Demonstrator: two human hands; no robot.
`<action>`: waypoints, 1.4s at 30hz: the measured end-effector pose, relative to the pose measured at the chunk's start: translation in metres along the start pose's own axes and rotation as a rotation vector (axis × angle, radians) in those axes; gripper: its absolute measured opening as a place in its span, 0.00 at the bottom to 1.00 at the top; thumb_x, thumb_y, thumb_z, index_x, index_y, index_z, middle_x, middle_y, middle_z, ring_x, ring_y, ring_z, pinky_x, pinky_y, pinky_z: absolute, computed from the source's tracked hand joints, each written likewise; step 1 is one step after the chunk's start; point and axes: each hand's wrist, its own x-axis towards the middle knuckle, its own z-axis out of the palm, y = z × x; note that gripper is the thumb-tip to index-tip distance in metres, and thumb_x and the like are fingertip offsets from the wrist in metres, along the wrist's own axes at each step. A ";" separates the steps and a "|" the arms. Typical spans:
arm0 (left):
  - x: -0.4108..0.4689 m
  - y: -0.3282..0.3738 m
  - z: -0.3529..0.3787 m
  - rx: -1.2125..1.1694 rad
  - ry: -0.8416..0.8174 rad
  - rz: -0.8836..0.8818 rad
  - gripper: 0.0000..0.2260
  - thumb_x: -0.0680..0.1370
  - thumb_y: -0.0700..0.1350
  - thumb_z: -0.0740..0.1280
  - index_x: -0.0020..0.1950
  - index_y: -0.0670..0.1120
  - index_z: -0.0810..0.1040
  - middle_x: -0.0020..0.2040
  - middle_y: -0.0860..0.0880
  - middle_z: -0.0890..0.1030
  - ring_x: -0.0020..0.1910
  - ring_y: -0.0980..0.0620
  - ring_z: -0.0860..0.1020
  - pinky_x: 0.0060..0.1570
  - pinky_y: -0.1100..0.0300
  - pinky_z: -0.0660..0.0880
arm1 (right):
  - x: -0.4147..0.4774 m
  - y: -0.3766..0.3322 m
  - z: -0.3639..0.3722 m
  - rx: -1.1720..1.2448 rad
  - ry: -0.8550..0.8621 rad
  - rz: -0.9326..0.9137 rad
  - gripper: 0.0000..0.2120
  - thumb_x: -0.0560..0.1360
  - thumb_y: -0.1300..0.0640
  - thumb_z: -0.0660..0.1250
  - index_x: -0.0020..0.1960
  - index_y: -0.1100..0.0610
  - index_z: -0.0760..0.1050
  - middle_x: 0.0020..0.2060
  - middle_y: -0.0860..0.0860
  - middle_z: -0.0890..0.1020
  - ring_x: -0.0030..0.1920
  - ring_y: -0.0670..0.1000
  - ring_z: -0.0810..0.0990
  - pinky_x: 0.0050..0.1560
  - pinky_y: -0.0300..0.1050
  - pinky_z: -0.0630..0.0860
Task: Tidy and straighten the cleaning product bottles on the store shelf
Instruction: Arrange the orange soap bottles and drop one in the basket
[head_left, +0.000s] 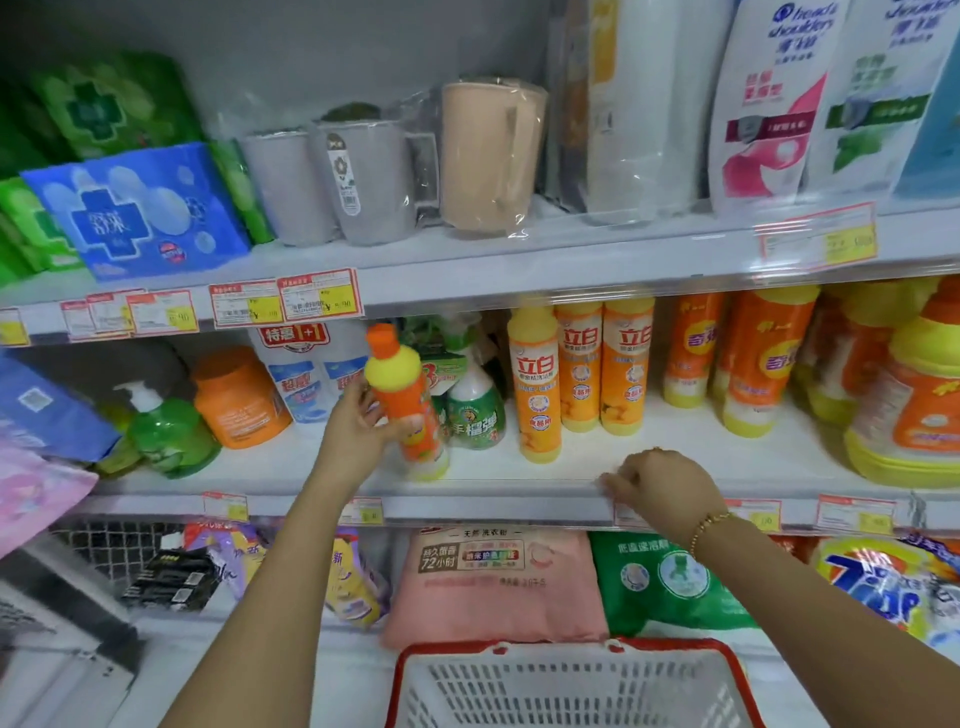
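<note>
Gripping one orange bottle (401, 387), tilted, near edge of middle shelf (571, 462): left hand (358, 431). Right hand (660, 486) curled on shelf lip, fingertips hidden, grip unclear. Three yellow-orange bottles (579, 364) upright to the right; held label blurred.

Yellow-collared orange bottle (408, 392) leans left at shelf (519, 470) front.

— What do the yellow dish soap bottles (535, 384) say?
— "立白", in big red letters. The green spray bottle (475, 415) says "手榴弹".
— And up top?
— The white shampoo pouch (769, 104) says "head & shoulders".
— And the red tag (293, 335) on the white bottles (301, 387)?
— "特惠 1+1". The pink laundry powder bag (493, 587) says "72小时".
</note>
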 end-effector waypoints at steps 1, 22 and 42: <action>0.008 -0.002 -0.001 -0.018 -0.004 -0.025 0.27 0.71 0.30 0.71 0.67 0.42 0.67 0.61 0.48 0.76 0.53 0.59 0.77 0.50 0.67 0.74 | 0.002 0.000 0.001 -0.015 -0.002 -0.011 0.20 0.78 0.42 0.58 0.41 0.57 0.76 0.40 0.52 0.79 0.44 0.52 0.76 0.41 0.43 0.70; -0.042 0.051 0.232 0.099 -0.131 0.220 0.10 0.74 0.40 0.72 0.54 0.45 0.78 0.46 0.54 0.80 0.44 0.58 0.79 0.45 0.69 0.75 | -0.050 0.133 0.005 0.248 0.489 0.250 0.07 0.71 0.65 0.70 0.49 0.63 0.80 0.49 0.60 0.78 0.48 0.62 0.77 0.43 0.49 0.76; -0.049 0.043 0.341 -0.130 -0.256 0.225 0.27 0.63 0.31 0.78 0.50 0.58 0.75 0.50 0.52 0.80 0.51 0.56 0.79 0.48 0.65 0.76 | -0.064 0.144 -0.043 0.541 0.342 0.337 0.23 0.76 0.53 0.66 0.68 0.55 0.64 0.63 0.56 0.72 0.58 0.55 0.75 0.55 0.47 0.72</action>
